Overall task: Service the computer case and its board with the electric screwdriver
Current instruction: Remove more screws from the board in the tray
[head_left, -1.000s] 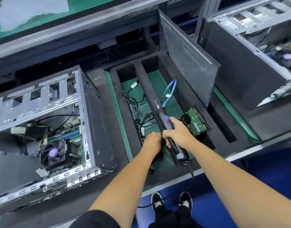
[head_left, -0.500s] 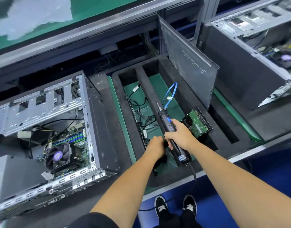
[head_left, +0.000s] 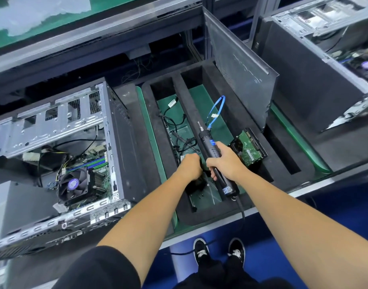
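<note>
An open computer case lies on its side at the left, its board and a cooler fan exposed inside. My right hand grips a black electric screwdriver whose bit points away over a black foam tray. My left hand is closed just left of it, reaching down into the tray's left slot; what it holds is hidden. A green hard drive rests in the tray to the right of my right hand.
Black cables and a blue cable lie in the tray slots. A grey side panel stands upright behind the tray. A second open case sits at the far right. The bench edge runs below my arms.
The view has shifted slightly. Both hands stay close together over the tray, with the screwdriver still in my right hand.
</note>
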